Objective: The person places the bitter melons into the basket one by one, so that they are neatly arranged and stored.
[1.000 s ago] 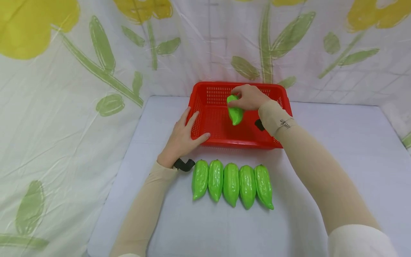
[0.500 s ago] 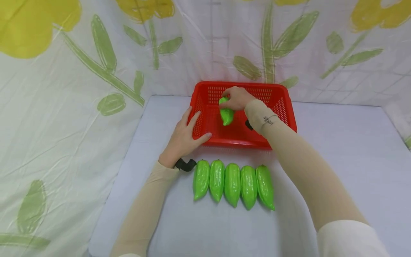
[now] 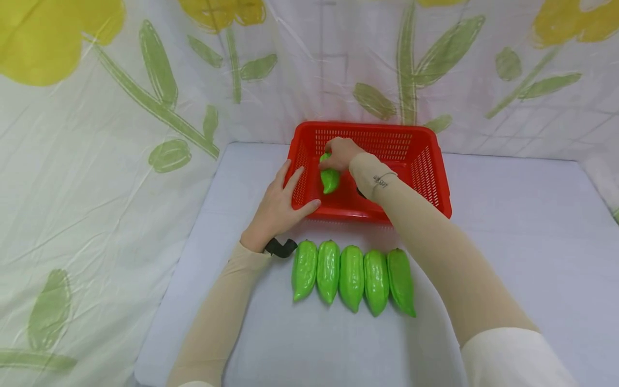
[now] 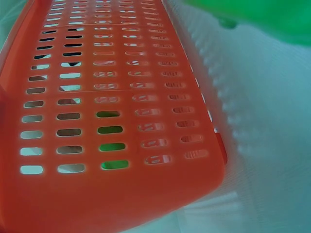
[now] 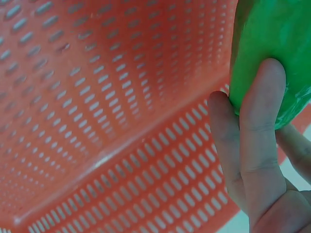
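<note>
My right hand (image 3: 340, 153) grips a glossy green, long vegetable with a pointed tip (image 3: 330, 181) inside the red slotted basket (image 3: 358, 216), near its left end. In the right wrist view, fingers (image 5: 262, 121) press along one side of the green vegetable (image 5: 286, 43), close to the basket walls. The left hand (image 3: 278, 207) rests on the basket's front left corner, fingers spread over the left rim and thumb along the front. Several similar green vegetables (image 3: 352, 277) lie side by side in a row before the basket, tips toward me.
A pale table (image 3: 329, 349) carries everything. Behind and to the left hangs a white cloth (image 3: 290, 80) printed with yellow flowers and green leaves. Black bands show at both wrists. In the left wrist view, a green vegetable (image 4: 272, 17) shows at the upper right.
My right hand has moved left and lower into the basket, carrying the green vegetable with it. The left hand stays at the basket's corner, and the row in front has not moved.
</note>
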A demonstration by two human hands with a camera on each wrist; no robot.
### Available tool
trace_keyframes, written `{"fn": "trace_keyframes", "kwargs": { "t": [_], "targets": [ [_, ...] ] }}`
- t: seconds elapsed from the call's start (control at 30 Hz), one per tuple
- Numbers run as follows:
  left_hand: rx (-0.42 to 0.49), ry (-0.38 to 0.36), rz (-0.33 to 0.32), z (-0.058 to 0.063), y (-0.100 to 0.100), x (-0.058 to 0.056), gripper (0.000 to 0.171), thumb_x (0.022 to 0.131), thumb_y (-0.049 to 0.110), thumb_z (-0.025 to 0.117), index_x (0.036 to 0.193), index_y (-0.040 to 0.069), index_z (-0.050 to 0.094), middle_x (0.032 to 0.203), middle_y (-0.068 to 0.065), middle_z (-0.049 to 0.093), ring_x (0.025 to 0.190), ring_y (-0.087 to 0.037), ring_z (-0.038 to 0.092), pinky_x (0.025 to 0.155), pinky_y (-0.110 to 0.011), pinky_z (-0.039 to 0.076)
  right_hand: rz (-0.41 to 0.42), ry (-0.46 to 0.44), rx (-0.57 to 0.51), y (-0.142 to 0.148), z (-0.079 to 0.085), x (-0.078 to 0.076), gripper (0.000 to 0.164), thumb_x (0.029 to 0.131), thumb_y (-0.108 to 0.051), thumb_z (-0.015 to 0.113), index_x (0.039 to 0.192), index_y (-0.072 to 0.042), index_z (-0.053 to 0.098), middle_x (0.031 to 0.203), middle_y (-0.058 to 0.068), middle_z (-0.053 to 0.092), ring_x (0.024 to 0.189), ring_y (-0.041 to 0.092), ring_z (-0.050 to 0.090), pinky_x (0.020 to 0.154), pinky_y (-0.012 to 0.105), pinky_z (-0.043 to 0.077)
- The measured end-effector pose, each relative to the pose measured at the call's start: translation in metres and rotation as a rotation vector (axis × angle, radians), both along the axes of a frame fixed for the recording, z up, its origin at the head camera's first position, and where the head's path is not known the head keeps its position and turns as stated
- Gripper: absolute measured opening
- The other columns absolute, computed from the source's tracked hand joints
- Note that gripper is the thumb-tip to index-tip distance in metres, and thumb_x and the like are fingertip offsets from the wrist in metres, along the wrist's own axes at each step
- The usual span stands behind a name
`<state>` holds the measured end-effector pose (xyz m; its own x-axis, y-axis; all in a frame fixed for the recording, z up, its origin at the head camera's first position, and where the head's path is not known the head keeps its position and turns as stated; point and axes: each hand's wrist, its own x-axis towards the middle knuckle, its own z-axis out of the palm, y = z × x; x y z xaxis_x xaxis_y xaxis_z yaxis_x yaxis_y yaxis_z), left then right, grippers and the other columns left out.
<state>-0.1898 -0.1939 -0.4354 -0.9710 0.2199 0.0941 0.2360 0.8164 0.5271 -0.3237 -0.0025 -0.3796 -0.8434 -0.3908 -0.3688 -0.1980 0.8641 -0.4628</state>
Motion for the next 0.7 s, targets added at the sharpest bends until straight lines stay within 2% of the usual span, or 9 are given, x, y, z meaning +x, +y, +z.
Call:
{"fn": "trace_keyframes", "kwargs": {
  "t": [0.2,0.4,0.7],
  "targets": [
    [0.008,0.001,-0.001,0.0,0.0,-0.001,0.093,0.094,0.065,0.061,0.166,0.019,0.027,0.175,-0.006,0.008,0.154,-0.038,0.028,0.121,-0.06,0.035,-0.02,-0.019,-0.003,-0.014,-0.008,-0.001,0.062,0.1,-0.032,0.069,0.151,-0.003,0.05,0.133,0.013,0.062,0.102,0.024,0.065,0.089,0.035,0.06],
    [0.01,0.002,-0.008,-0.001,0.0,-0.001,0.092,0.094,0.065,0.061,0.167,0.019,0.026,0.175,-0.007,0.008,0.155,-0.038,0.027,0.123,-0.06,0.032,-0.071,-0.085,-0.027,-0.022,-0.015,-0.004,0.06,0.1,-0.028,0.07,0.15,-0.004,0.05,0.133,0.013,0.061,0.102,0.023,0.066,0.089,0.035,0.062],
    [0.004,-0.006,-0.005,-0.001,-0.001,0.0,0.092,0.094,0.065,0.061,0.167,0.02,0.026,0.175,-0.006,0.007,0.153,-0.04,0.03,0.121,-0.061,0.034,-0.069,-0.057,-0.028,-0.031,-0.024,-0.007,0.057,0.099,-0.03,0.071,0.147,-0.003,0.053,0.127,0.013,0.063,0.101,0.023,0.065,0.087,0.034,0.062]
  ]
}}
